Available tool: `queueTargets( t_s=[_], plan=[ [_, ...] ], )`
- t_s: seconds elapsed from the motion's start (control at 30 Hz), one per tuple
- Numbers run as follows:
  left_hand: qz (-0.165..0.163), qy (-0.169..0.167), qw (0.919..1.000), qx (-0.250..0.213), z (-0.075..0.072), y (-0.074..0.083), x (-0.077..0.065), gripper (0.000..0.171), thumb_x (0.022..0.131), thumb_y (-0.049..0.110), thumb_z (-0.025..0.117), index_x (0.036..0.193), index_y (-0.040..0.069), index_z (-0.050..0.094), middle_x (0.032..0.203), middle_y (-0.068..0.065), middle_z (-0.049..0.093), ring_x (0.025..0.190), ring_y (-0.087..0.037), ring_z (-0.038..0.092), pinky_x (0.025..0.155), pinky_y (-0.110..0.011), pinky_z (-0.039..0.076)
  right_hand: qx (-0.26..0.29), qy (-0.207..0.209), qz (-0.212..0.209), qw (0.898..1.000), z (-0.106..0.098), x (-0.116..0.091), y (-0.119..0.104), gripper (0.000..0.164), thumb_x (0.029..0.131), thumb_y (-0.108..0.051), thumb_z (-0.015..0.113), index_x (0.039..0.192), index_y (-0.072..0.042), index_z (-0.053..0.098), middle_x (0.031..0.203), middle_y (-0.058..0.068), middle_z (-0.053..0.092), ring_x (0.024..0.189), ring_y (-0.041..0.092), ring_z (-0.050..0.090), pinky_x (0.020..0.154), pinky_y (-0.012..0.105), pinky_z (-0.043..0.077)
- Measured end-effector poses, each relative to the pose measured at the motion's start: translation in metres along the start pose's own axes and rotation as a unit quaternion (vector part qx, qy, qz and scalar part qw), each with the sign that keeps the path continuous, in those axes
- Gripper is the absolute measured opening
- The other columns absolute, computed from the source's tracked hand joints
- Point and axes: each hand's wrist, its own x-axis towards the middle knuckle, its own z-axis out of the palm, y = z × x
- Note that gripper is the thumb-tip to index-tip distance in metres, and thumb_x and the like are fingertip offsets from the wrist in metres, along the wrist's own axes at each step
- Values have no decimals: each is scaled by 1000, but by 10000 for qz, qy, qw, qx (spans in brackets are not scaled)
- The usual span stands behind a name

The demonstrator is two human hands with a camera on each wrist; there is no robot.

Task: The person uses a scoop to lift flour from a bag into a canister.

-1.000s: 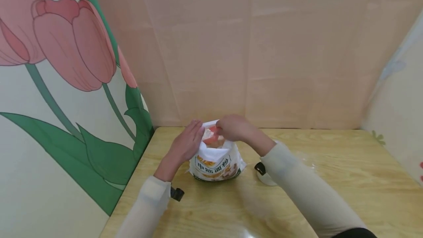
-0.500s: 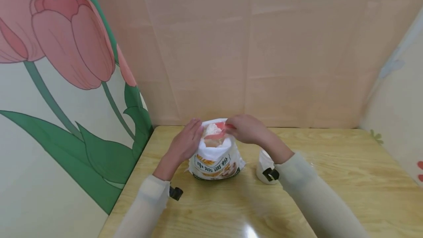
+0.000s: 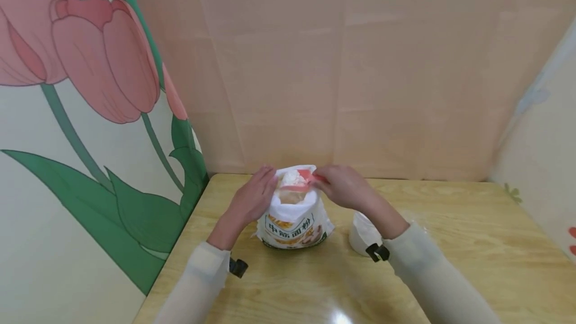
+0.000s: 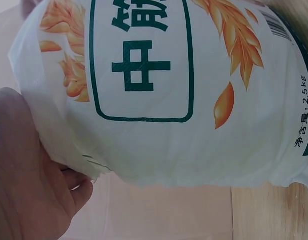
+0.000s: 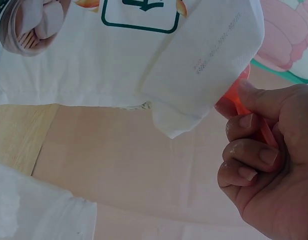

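Note:
A white bag of flour (image 3: 294,226) with green lettering and orange wheat prints stands upright on the table, its top open. My left hand (image 3: 254,194) holds the bag's left rim; in the left wrist view its thumb lies on the outer side and its fingers bend behind the edge. My right hand (image 3: 344,186) grips the handle of a red scoop (image 3: 306,176), fingers curled round it in the right wrist view. White flour (image 3: 293,179) is heaped in the scoop, which is at the bag's mouth. The lower inside of the bag is hidden.
A white rounded container (image 3: 362,234) stands right of the bag, partly behind my right wrist. The wood-grain table (image 3: 472,234) meets a beige backdrop (image 3: 382,89) at the back. A tulip-painted wall (image 3: 103,164) borders it on the left.
My right hand has moved to the right with the red scoop, drawing it up to the bag's mouth so its flour shows more. My left hand has stayed at the rim.

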Motion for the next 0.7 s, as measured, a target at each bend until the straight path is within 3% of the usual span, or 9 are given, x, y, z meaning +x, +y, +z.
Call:
queueTargets(
  t_s=[0.47,0.7],
  plan=[
    [-49,-87,9999,24,-3,1,1,64,110,49,17,159,10,32,167,-6,26,156,-23,16,125,-46,21,152,208,-106,9996,1,-2,3,21,97,-25,69,104,-5,74,88,4,72,77,19,64,74,43,55],
    [-51,-119,9999,6,-2,1,2,65,109,49,16,159,11,32,167,-5,24,156,-22,16,125,-44,20,174,193,9,9997,-4,-4,6,20,97,-25,70,101,-6,73,79,0,66,69,15,56,69,39,51]
  ],
)
